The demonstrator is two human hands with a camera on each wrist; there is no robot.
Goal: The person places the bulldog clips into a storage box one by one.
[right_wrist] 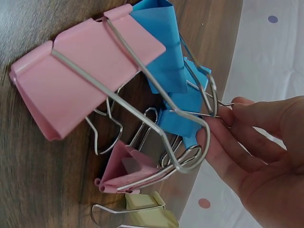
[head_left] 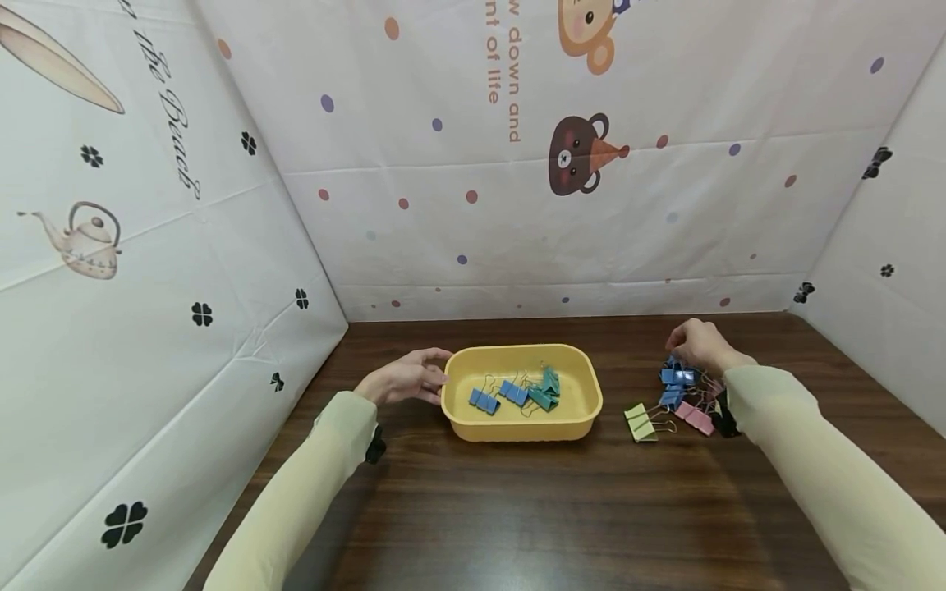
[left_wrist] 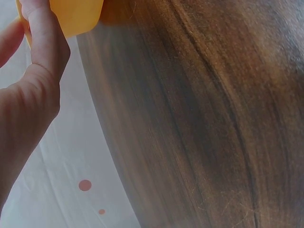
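A yellow plastic tray [head_left: 521,432] stands on the table with blue binder clips [head_left: 484,401] and green binder clips [head_left: 544,399] inside. My left hand [head_left: 406,380] grips its left rim, thumb and fingers on either side of the wall in the left wrist view. Over a pile on the right, my right hand [head_left: 704,345] pinches the wire handle of a blue binder clip [right_wrist: 183,114] between thumb and fingertips. Other blue clips [head_left: 677,377], a large pink binder clip [right_wrist: 85,66] and a smaller-looking pink one [right_wrist: 126,168] lie close beside it.
A yellow-green binder clip [head_left: 640,423] lies between the tray and the pile. The dark wooden table [head_left: 517,517] is bounded by white printed sheets [head_left: 414,238] at the back and both sides.
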